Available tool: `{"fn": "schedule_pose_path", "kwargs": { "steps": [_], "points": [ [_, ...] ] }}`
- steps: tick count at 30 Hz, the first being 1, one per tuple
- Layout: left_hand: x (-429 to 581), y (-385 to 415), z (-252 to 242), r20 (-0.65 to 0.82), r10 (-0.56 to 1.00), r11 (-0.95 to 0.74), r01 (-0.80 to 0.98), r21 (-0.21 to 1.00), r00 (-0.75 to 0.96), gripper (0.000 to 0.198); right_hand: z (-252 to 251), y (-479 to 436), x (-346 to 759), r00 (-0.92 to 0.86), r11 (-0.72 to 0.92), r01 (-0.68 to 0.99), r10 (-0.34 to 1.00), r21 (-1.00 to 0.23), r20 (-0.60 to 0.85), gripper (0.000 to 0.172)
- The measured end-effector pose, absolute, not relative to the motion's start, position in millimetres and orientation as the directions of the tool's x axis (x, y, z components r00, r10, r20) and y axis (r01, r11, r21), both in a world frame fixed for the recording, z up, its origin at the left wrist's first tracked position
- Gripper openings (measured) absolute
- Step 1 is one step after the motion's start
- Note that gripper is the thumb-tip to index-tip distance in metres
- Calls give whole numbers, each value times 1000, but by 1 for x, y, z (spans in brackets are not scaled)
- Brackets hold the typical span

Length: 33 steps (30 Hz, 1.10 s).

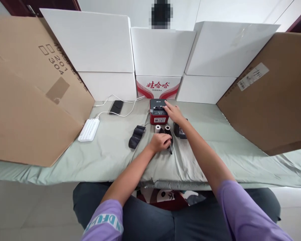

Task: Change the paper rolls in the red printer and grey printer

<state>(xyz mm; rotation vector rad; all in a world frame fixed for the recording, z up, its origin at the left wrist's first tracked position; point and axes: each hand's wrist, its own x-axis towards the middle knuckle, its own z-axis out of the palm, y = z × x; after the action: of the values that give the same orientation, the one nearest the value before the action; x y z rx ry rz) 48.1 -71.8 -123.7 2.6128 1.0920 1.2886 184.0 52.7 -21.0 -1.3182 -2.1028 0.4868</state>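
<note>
A small red and black box-shaped device (pixel 159 119), like a label printer, stands at the table's middle, with buttons or a slot on top. My right hand (pixel 174 112) rests on its top right side, fingers stretched out. In front of it my left hand (pixel 161 142) is closed, fingers curled around part of a black rolled strip (pixel 168 130) with a white core. A white roll (pixel 157 128) stands just beside that strip. To the left lies a black folded strap-like piece (pixel 136 137). A black adapter-like block (pixel 177 130) is partly hidden behind my right forearm.
A white power bank (pixel 89 130) with a white cable (pixel 120 115) lies at the left, near a black phone-like slab (pixel 116 107). White boxes (pixel 163 52) wall off the back. Cardboard panels (pixel 22 90) stand on both sides. A pale green cloth (pixel 110 160) covers the table.
</note>
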Motion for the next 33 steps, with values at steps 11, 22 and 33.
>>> {"fn": "schedule_pose_path", "kwargs": {
  "steps": [11,22,33],
  "points": [
    [39,-56,-111,685,717,-381,749,542,-130,42,-117,67,309,274,133,42,952,-990,140,55],
    [31,-53,-114,531,839,-356,621,698,-116,41,-120,70,300,192,103,230,970,-968,149,54],
    [21,-54,-107,509,840,-317,592,741,-189,35,-123,71,299,216,118,224,962,-968,167,48]
  ]
}}
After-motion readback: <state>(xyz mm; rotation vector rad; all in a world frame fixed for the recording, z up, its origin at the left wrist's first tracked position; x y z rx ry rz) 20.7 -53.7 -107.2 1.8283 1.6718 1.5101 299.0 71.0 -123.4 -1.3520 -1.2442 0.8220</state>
